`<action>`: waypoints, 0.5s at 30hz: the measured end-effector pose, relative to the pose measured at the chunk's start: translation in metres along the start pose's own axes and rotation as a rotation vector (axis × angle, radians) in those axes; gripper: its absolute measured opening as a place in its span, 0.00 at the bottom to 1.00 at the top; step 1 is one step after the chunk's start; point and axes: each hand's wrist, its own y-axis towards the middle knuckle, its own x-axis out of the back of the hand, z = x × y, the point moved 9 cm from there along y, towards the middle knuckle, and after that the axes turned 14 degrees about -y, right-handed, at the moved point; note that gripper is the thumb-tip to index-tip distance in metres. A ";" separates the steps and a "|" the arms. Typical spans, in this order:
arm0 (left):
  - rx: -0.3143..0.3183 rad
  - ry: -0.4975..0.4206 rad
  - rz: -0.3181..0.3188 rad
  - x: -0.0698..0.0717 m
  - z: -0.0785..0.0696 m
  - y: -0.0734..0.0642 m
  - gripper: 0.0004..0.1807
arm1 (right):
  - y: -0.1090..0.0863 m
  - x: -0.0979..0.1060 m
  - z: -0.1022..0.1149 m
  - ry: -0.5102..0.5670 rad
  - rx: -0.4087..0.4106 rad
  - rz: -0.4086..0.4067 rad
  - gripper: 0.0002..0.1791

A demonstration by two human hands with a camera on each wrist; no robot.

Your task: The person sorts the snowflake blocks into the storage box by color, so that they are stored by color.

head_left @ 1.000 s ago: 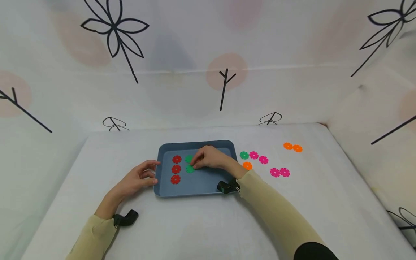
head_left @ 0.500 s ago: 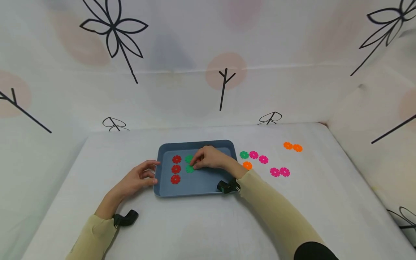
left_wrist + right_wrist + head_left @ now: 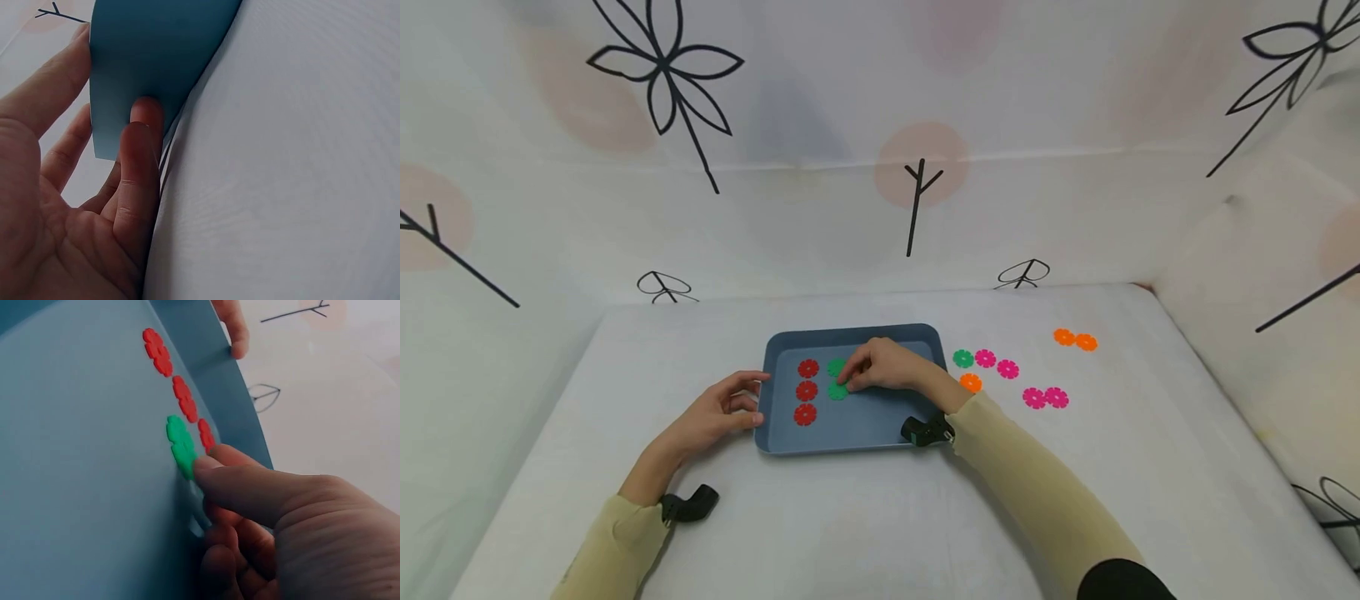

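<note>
My left hand (image 3: 718, 412) rests against the left side of a blue-grey tray (image 3: 857, 433). In the left wrist view, its fingers lie along the tray's outer wall (image 3: 134, 62), the thumb up at the rim. Over the tray, my right hand (image 3: 887, 364) pinches the edge of a green flower-shaped disc (image 3: 181, 447) between thumb and fingertips, close to the tray floor. Another green disc (image 3: 836, 367) lies just behind it, partly covered by the fingers. Left of these, three red flower-shaped discs (image 3: 807, 391) form a column on the tray.
Right of the tray, a green disc (image 3: 963, 358), an orange disc (image 3: 971, 382) and several pink discs (image 3: 1009, 368) lie on the white cloth. Two orange discs (image 3: 1075, 340) are farther back. Patterned fabric walls (image 3: 805, 225) enclose the table's back and sides.
</note>
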 end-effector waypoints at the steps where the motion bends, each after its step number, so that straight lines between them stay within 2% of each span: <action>1: 0.000 -0.002 0.002 0.000 0.000 0.000 0.34 | 0.000 0.001 0.000 0.006 0.002 -0.004 0.08; 9: 0.006 -0.007 0.008 0.001 0.001 0.001 0.33 | -0.008 0.023 0.004 0.079 0.000 -0.063 0.10; 15: 0.012 -0.003 0.002 0.001 0.002 0.000 0.34 | -0.020 0.046 0.006 0.041 -0.004 -0.130 0.11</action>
